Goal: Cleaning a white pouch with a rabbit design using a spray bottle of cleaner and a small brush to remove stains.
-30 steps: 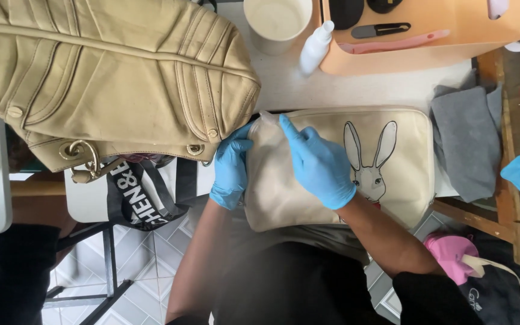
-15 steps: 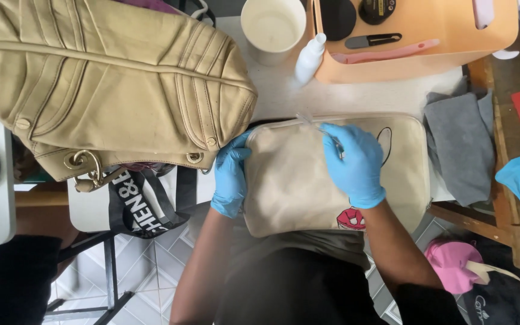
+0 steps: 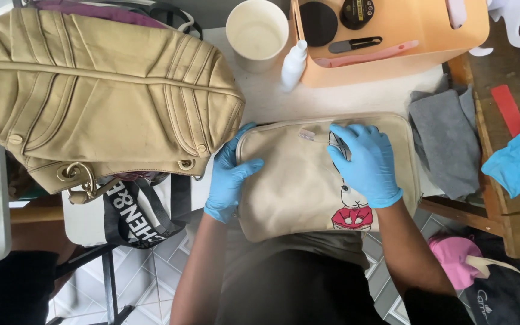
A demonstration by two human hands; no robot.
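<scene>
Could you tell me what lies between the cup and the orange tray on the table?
In the head view, a small white bottle lies between the cup and the orange tray, leaning against the tray's corner.

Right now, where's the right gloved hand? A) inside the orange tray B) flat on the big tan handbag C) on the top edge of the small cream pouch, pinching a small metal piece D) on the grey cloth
C: the right hand rests on the small cream pouch near its top edge, fingertips on a small metal piece; the left hand steadies the pouch's left end.
</scene>
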